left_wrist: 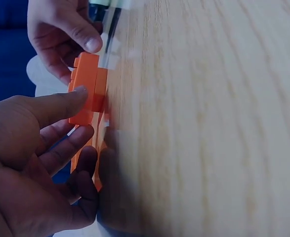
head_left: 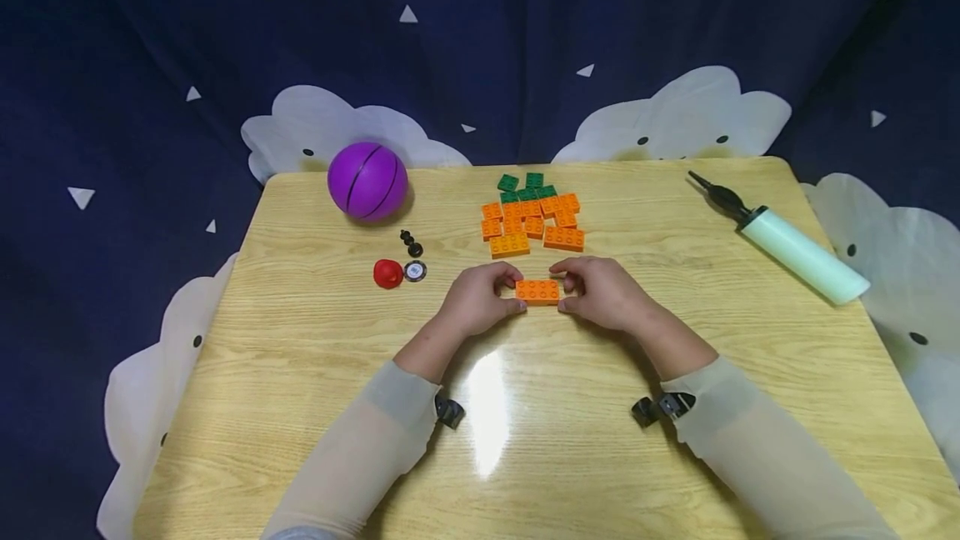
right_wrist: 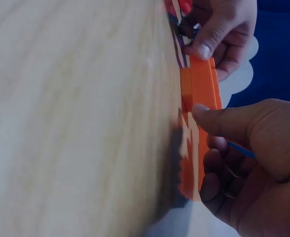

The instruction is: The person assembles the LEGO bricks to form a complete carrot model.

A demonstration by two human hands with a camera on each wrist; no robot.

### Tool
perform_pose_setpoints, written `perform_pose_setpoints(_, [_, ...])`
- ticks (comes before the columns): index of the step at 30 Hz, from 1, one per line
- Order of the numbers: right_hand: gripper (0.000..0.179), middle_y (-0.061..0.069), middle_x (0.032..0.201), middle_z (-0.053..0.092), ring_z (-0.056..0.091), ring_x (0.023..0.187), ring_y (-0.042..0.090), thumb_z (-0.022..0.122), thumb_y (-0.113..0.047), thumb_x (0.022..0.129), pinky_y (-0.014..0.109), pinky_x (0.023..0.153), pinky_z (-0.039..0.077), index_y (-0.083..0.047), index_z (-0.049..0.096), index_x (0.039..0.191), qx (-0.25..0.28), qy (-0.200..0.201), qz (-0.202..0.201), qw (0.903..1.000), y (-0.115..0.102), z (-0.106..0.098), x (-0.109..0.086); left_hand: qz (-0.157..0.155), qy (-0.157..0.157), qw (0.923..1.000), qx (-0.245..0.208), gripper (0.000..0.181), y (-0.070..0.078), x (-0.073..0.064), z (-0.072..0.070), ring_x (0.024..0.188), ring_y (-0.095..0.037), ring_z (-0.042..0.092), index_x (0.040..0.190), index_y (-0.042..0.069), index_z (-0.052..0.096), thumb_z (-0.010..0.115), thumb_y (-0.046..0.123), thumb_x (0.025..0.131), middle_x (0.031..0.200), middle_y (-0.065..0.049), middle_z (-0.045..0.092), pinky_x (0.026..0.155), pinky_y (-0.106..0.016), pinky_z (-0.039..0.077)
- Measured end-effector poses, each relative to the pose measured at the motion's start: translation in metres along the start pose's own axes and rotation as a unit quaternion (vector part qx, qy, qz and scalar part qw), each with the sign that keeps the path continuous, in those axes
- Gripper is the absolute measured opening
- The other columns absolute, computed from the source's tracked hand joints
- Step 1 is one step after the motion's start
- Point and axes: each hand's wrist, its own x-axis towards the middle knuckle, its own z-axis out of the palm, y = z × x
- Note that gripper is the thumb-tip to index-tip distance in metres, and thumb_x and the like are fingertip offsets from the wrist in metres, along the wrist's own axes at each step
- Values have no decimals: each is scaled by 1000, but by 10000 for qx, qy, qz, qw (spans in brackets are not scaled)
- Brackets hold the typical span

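- Desk (head_left: 300,373) of pale yellow wood grain, with a bright white glare patch lying between the two forearms as I look down through the head camera.
- Dark navy cloth curtain (head_left: 487,40) printed with white triangles and white clouds, hanging behind the desk and at both sides.
- Far left, I see a purple ball with black seam lines (head_left: 367,182); nearer sit a black knobbed figure shaped like a chess piece (head_left: 412,243), a small rounded red object (head_left: 387,273) and a round black-and-white chip (head_left: 415,272), the last two side by side.
- Far right, a pump with a pale mint tube and black nozzle (head_left: 804,255) lies at a slant, well apart from the hands.
- Just beyond the hands lies a close cluster of studded plastic bricks, mostly orange (head_left: 564,238), with green ones (head_left: 507,182) at the back.
- Mid-desk, I have a long orange studded plastic brick (head_left: 537,292) between both hands; the wrist views show a smaller orange block under it.
- Left hand (head_left: 477,300) pinches its left end; right hand (head_left: 603,294) grips its right end, fingers curled. They partly cover the ends.
- My count: one ball, one figure, one red object, one chip, one pump, five green bricks, about eleven orange in the cluster.
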Motion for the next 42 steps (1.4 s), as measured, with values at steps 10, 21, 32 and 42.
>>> perform_pose_setpoints(10, [34,4,94,64,57,81,22,74,-11,93,39,78,48,-4,70,126,76,360,241,9990,10,-9,9,-71,-1,9999,-93,35,-1,-1,0,94,-17,63,118,19,71,86,29,87,110,1,72,85,-36,50])
perform_pose_setpoints(21, [38,13,109,62,55,89,28,77,-19,94,42,79,46,-3,69,127,-37,1169,335,9926,23,-16,20,-56,-1,10000,-65,36,0,-1,0,95,-17,62,118,19,71,86,29,87,109,2,72,87,-36,49])
perform_pose_setpoints(32, [46,17,129,60,53,114,37,81,-20,91,52,102,40,-3,67,131,-60,1258,525,9906,31,-19,33,-75,-13,9999,-147,36,0,-1,0,93,-17,61,118,19,72,86,29,87,109,2,72,85,-35,48])
perform_pose_setpoints(42, [44,21,142,58,44,137,42,79,-18,92,54,118,28,-3,66,132,-146,1066,715,9916,33,-19,43,-92,3,9998,-180,36,0,-2,0,91,-17,59,117,19,71,86,29,86,109,1,71,83,-35,47])
